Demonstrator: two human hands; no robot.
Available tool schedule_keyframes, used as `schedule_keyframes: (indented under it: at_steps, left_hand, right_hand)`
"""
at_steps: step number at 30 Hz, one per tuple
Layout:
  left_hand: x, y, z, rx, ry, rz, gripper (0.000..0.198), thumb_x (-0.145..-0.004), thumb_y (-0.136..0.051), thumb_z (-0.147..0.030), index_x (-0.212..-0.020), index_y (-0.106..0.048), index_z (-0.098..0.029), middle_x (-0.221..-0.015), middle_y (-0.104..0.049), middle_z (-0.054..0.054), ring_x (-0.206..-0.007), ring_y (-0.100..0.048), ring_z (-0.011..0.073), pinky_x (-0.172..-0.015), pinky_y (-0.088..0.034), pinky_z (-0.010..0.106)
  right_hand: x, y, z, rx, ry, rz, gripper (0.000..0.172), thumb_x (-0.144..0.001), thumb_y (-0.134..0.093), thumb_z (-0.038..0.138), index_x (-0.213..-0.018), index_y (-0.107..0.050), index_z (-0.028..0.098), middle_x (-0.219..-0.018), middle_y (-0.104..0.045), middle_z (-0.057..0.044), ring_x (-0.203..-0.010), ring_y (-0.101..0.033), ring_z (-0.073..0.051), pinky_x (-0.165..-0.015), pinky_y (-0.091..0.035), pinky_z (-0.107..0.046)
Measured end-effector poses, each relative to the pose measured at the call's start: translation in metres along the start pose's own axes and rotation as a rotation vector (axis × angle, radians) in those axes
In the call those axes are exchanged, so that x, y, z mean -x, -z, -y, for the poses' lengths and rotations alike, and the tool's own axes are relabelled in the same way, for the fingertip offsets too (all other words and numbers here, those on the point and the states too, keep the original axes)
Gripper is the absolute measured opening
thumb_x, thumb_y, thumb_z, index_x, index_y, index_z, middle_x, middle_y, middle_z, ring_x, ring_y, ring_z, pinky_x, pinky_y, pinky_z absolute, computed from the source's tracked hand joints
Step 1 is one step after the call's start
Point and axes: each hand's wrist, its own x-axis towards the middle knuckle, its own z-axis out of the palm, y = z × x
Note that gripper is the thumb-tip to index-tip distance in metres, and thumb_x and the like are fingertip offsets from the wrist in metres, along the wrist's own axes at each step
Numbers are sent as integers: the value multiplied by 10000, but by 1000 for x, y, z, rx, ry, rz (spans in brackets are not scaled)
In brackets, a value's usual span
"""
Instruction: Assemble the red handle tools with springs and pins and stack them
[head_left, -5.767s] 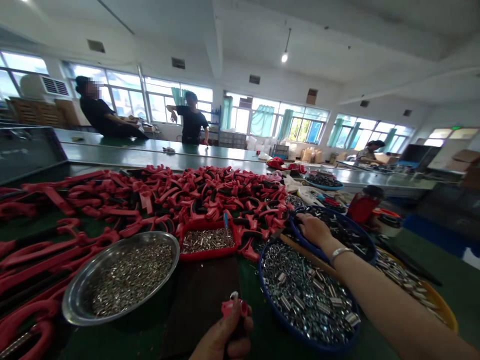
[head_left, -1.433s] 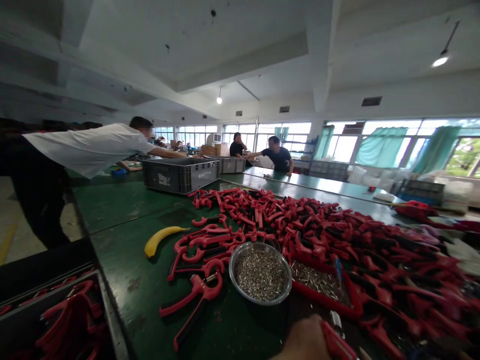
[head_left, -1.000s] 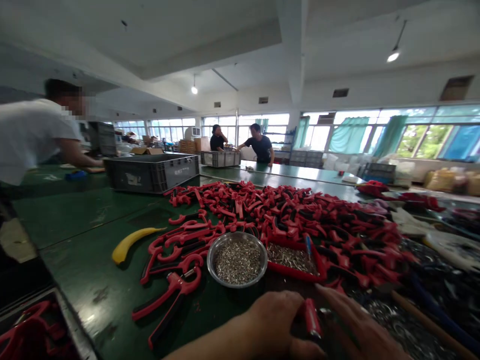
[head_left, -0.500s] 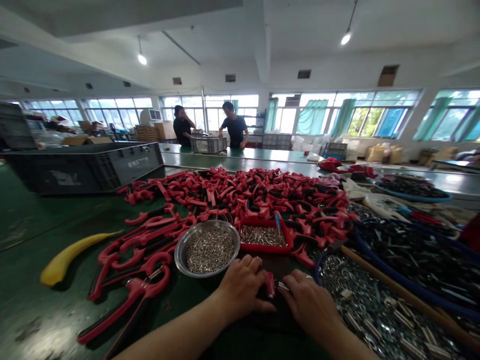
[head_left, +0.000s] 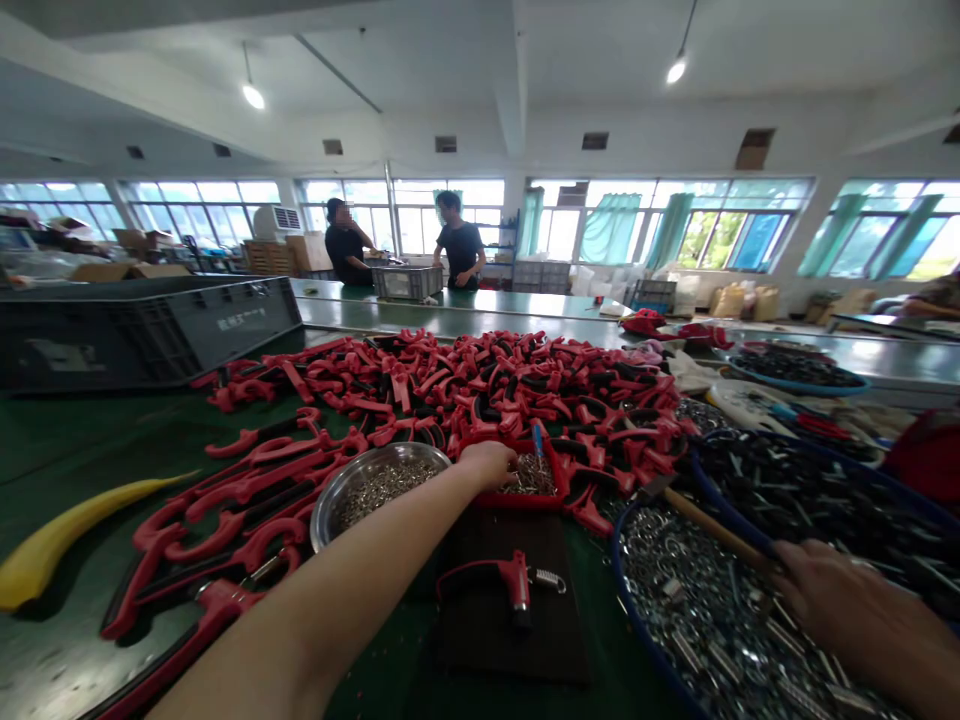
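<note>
My left hand (head_left: pixel 487 467) is in the red tray (head_left: pixel 559 490) of small metal pins (head_left: pixel 534 474), its fingers bent down and closed; what they pinch is hidden. My right hand (head_left: pixel 829 590) is wrapped round the wooden handle of a hammer (head_left: pixel 716 528), which lies across a blue-rimmed basin of loose metal parts (head_left: pixel 675 585). Between my arms, a red and black plier handle (head_left: pixel 516 582) rests on a dark block (head_left: pixel 517 645), with a spring (head_left: pixel 550 578) sticking out to its right.
A metal bowl of small rivets (head_left: pixel 330 515) stands left of the tray, partly behind my left forearm. Many red handles (head_left: pixel 480 375) are heaped beyond. A yellow banana-shaped thing (head_left: pixel 67 535) and a grey crate (head_left: pixel 150 335) are at left; a basin of black parts (head_left: pixel 817 490) is at right.
My left hand has left the plier handle and moved forward into the red tray. My right hand has moved right and taken hold of the hammer. The view has shifted slightly right.
</note>
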Motion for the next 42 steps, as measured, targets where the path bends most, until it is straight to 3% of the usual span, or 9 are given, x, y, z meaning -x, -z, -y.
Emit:
schedule_keyframes:
  at_steps: [3, 6, 13, 17, 21, 25, 29, 35, 42]
  left_hand:
    - [-3, -9, 1, 11, 5, 5, 266, -859, -493, -325, -1065, -541, -165, -1095, -551, 70, -944, -549, 185, -810, -463, 391]
    - [6, -10, 7, 35, 33, -32, 265, -848, -503, -352, -1011, -565, -152, -1050, -575, 65, -943, -550, 188, -822, -448, 404]
    - [17, 1, 18, 153, 113, -230, 272, -808, -511, -440, -848, -578, -180, -928, -634, 57, -945, -568, 210, -817, -408, 308]
    - [26, 3, 17, 255, 146, -256, 234, -825, -492, -385, -805, -526, -154, -825, -650, 84, -833, -613, 218, -761, -419, 310]
    - [42, -1, 9, 436, 108, -199, 184, -876, -392, -322, -881, -462, -153, -667, -643, 16, -480, -577, 116, -552, -429, 240]
    - [60, -7, -5, 577, 25, -131, 291, -847, -405, -438, -875, -479, -158, -609, -603, -26, -389, -477, 78, -414, -362, 195]
    - [78, -9, -19, 650, -38, -14, 326, -771, -510, -463, -753, -569, -143, -578, -583, -30, -417, -464, 70, -409, -354, 178]
    - [95, -8, -23, 680, -76, 147, 197, -775, -518, -257, -883, -646, -155, -799, -680, 13, -639, -603, 110, -543, -448, 183]
    - [88, -16, -21, 555, -68, 146, 212, -768, -553, -341, -836, -625, -153, -749, -687, 9, -635, -627, 128, -540, -446, 189]
  right_hand:
    - [0, 2, 6, 65, 51, 137, 203, -834, -408, 171, -872, -604, 136, -794, -563, -125, -691, -594, -241, -653, -384, -369]
    - [-3, 7, 11, 104, 36, 196, 155, -828, -437, 156, -823, -590, 132, -801, -546, -122, -716, -586, -237, -676, -371, -355]
    - [-12, 21, 11, -6, -39, 289, 175, -862, -381, 183, -742, -508, 168, -758, -594, -135, -699, -600, -226, -659, -359, -344]
    - [-12, 17, 10, -214, -122, 270, 263, -881, -320, 269, -1018, -467, 99, -791, -633, -171, -720, -621, -249, -679, -388, -352]
    - [-5, 0, 13, -307, 11, 253, 298, -846, -385, 359, -989, -534, 144, -783, -640, -127, -745, -606, -264, -696, -400, -367]
    - [-2, -1, 23, -284, 57, 201, 291, -804, -426, 349, -902, -611, 147, -855, -639, -137, -817, -591, -276, -762, -403, -391]
    - [0, 18, 51, -382, 11, 253, 414, -826, -355, 505, -857, -610, 181, -844, -654, -94, -806, -605, -267, -725, -424, -387]
    - [31, 23, 93, -441, -5, 305, 688, -775, -429, 559, -1290, -392, 104, -729, -658, -63, -711, -619, -265, -599, -450, -359]
    - [45, 8, 94, -591, -95, 266, 624, -798, -388, 544, -1274, -402, 142, -652, -628, -12, -623, -595, -217, -583, -448, -337]
